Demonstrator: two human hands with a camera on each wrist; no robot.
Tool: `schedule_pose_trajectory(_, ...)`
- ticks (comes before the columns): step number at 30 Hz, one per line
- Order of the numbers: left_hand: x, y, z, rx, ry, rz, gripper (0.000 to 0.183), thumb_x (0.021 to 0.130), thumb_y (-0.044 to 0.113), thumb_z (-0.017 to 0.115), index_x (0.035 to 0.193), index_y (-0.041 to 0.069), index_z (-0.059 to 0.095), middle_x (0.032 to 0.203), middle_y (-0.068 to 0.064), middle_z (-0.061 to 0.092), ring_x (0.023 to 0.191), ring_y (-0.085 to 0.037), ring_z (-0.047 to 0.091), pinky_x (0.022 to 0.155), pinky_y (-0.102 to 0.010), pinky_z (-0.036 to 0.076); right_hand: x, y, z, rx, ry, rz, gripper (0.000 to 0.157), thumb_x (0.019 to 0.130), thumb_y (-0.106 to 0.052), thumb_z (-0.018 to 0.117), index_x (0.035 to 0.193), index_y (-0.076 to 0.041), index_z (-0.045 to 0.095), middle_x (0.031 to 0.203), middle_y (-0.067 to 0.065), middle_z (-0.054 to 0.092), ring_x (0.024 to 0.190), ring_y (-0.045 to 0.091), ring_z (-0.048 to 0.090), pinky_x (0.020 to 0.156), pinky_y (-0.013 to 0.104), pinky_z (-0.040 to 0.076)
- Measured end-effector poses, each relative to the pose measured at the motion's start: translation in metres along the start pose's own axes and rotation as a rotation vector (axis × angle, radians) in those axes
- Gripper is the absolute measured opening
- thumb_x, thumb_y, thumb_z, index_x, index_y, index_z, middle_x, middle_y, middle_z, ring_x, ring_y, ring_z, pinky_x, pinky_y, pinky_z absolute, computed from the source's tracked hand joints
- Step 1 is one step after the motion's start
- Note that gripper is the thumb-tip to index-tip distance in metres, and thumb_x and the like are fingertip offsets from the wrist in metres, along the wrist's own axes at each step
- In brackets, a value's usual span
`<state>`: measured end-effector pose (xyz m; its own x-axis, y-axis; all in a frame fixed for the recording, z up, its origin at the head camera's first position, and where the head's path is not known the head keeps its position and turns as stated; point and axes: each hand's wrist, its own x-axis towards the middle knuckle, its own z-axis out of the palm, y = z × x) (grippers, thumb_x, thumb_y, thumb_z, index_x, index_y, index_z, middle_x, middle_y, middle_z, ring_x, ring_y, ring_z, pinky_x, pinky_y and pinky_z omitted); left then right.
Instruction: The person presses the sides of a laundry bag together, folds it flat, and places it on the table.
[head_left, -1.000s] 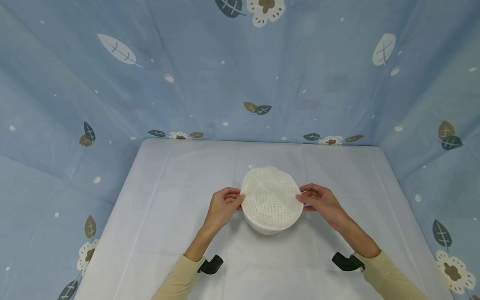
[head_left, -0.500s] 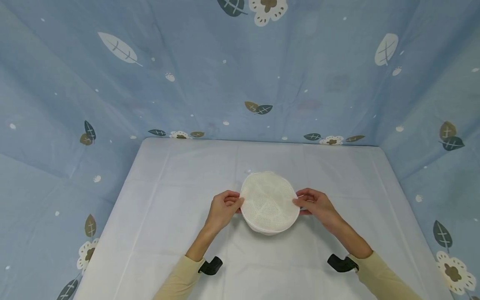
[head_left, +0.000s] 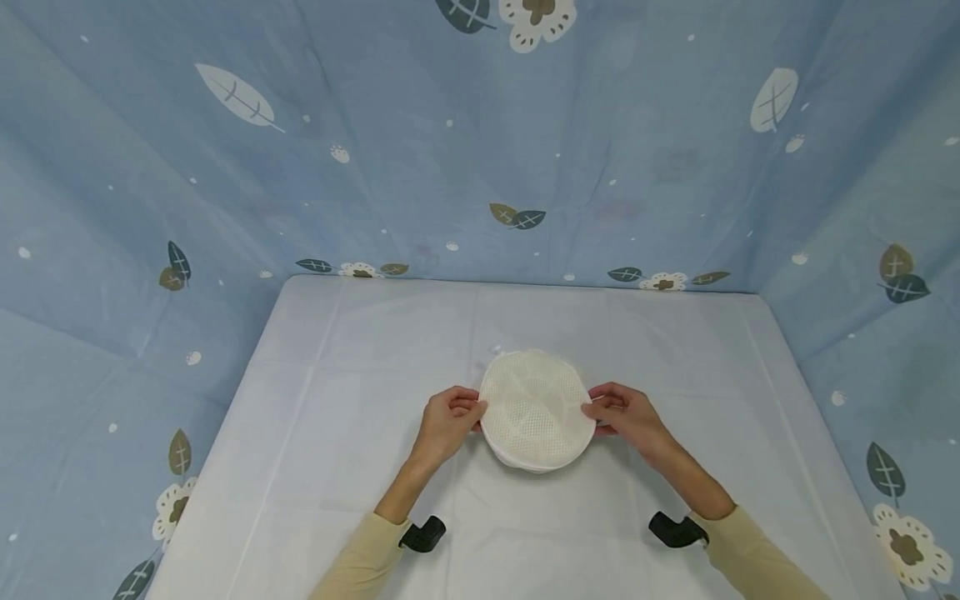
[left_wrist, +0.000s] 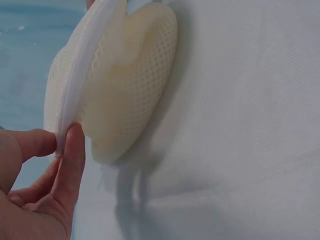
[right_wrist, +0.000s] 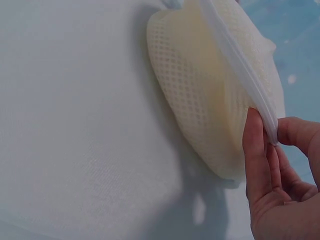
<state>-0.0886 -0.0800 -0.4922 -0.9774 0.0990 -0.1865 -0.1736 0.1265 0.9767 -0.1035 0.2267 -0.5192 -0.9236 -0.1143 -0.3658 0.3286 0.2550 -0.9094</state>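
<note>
A round cream mesh laundry bag (head_left: pixel 536 410) with a smooth white band round its top edge is held at the middle of the table. My left hand (head_left: pixel 447 423) pinches the left side of that band between thumb and fingers. On the opposite side my right hand (head_left: pixel 628 419) pinches the band the same way. From the left wrist view, the soft mesh body (left_wrist: pixel 127 95) hangs below the band, close over the cloth and dented in places. The right wrist view shows the band (right_wrist: pixel 240 65) slanting down to my fingertips. The bag's inside is hidden.
A white cloth (head_left: pixel 360 350) with faint creases covers the table. Blue curtains (head_left: pixel 390 158) with leaf and flower prints hang behind the table and along both sides. A black wrist mount (head_left: pixel 423 534) sits at the left sleeve, another mount (head_left: pixel 677 530) at the right.
Both hands have drawn the mesh bag slightly toward me. My right hand has also moved left, bringing the two hands a little closer together. Both grips on the band stay.
</note>
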Motion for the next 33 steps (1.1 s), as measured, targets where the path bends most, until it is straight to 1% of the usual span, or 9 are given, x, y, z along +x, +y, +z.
schedule_pose_trajectory(4,-0.004,0.009,0.0,0.012,-0.02,-0.005,0.023,0.089,0.003,0.064,0.105,-0.014,0.059,0.09,-0.027,0.063,0.076,-0.038,0.064,0.07,-0.048,0.055,0.001,0.004,0.001,0.007,-0.014,-0.029,0.044,0.082,-0.023,0.075,0.114,0.001,0.057,0.093,0.015,0.062,0.08,0.022,0.065,0.071,0.039,0.057)
schedule_pose_trajectory(7,0.002,-0.005,0.0,0.013,-0.016,-0.013,0.024,0.089,0.004,0.065,0.105,-0.013,0.06,0.09,-0.026,0.063,0.077,-0.037,0.065,0.071,-0.05,0.054,0.002,0.006,0.002,0.005,-0.013,-0.032,0.043,0.083,-0.021,0.075,0.114,0.002,0.057,0.093,0.016,0.062,0.079,0.02,0.066,0.07,0.039,0.057)
schedule_pose_trajectory(11,0.01,-0.026,0.002,0.031,0.012,-0.005,0.024,0.088,0.006,0.066,0.105,-0.01,0.061,0.087,-0.021,0.064,0.072,-0.031,0.065,0.067,-0.046,0.056,0.002,0.006,0.004,0.005,-0.009,-0.022,0.04,0.084,-0.018,0.074,0.113,0.002,0.057,0.09,0.015,0.061,0.076,0.019,0.066,0.068,0.039,0.057)
schedule_pose_trajectory(18,0.012,-0.034,0.007,0.098,0.077,0.035,0.017,0.088,0.01,0.068,0.099,-0.002,0.065,0.081,-0.01,0.066,0.068,-0.018,0.064,0.06,-0.033,0.056,-0.008,-0.006,0.012,-0.019,0.012,-0.11,0.035,0.085,-0.01,0.071,0.112,0.007,0.056,0.091,0.021,0.058,0.074,0.023,0.066,0.065,0.041,0.057)
schedule_pose_trajectory(22,0.009,-0.037,0.009,0.23,0.135,0.155,0.022,0.088,0.013,0.068,0.107,0.002,0.064,0.086,-0.004,0.065,0.075,-0.013,0.063,0.064,-0.024,0.054,-0.007,0.006,0.015,-0.143,0.103,-0.228,0.033,0.085,-0.017,0.073,0.11,0.0,0.06,0.095,0.015,0.061,0.074,0.018,0.064,0.059,0.033,0.057)
schedule_pose_trajectory(24,0.006,-0.038,0.011,0.297,0.157,0.242,0.026,0.088,0.012,0.068,0.111,0.002,0.062,0.093,-0.005,0.063,0.082,-0.014,0.062,0.07,-0.023,0.054,-0.006,0.014,0.017,-0.242,0.161,-0.341,0.032,0.084,-0.019,0.074,0.11,-0.004,0.061,0.097,0.01,0.062,0.076,0.017,0.062,0.058,0.027,0.055)
schedule_pose_trajectory(27,0.003,-0.038,0.013,0.381,0.169,0.387,0.028,0.088,0.007,0.067,0.115,0.0,0.06,0.103,-0.008,0.059,0.092,-0.018,0.06,0.08,-0.028,0.053,-0.005,0.017,0.019,-0.373,0.225,-0.531,0.032,0.083,-0.014,0.075,0.11,-0.006,0.061,0.1,0.007,0.062,0.081,0.018,0.06,0.062,0.024,0.053)
schedule_pose_trajectory(30,0.0,-0.037,0.016,0.466,0.178,0.497,0.024,0.088,0.004,0.067,0.112,0.003,0.063,0.108,-0.006,0.058,0.097,-0.017,0.058,0.083,-0.029,0.051,-0.004,0.018,0.02,-0.468,0.239,-0.698,0.033,0.081,-0.005,0.075,0.111,-0.005,0.062,0.105,0.007,0.059,0.086,0.019,0.058,0.068,0.024,0.051)
schedule_pose_trajectory(33,-0.001,-0.036,0.017,0.531,0.18,0.587,0.022,0.086,0.0,0.067,0.108,0.006,0.067,0.106,-0.002,0.058,0.097,-0.014,0.057,0.081,-0.025,0.051,-0.004,0.018,0.021,-0.538,0.22,-0.78,0.034,0.08,0.0,0.074,0.112,-0.007,0.063,0.112,0.005,0.057,0.096,0.018,0.055,0.074,0.021,0.049)
